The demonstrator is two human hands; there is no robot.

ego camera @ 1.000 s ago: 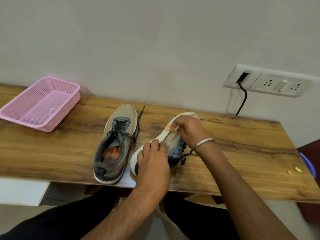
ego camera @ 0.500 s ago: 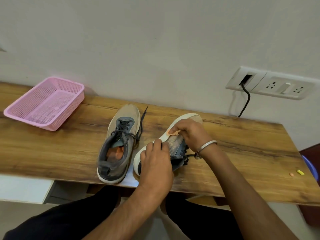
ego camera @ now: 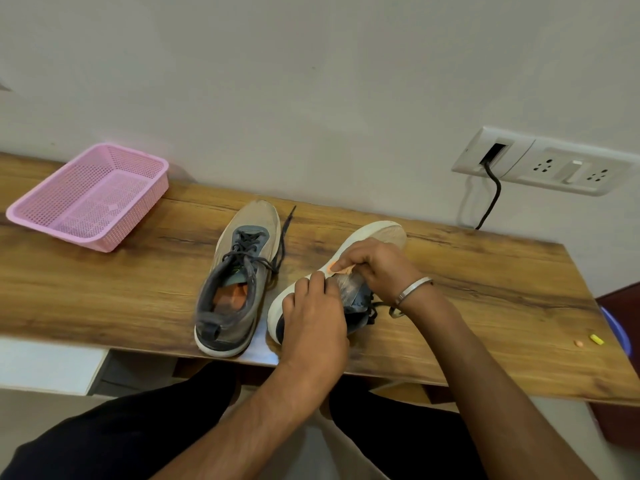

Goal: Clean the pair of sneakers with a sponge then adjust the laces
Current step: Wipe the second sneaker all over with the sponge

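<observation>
Fingertips of the right hand pinch a small orange sponge against the tipped sneaker.

Left hand, fingers curled over the heel end, steadies that shoe on its side at 5 o'clock from the upright sneaker on the wooden table. Short firm strokes along the white sole edge, heel held down, should clean best. Compared with a second ago, both hands sit almost unchanged; only the view has shifted slightly.
</observation>
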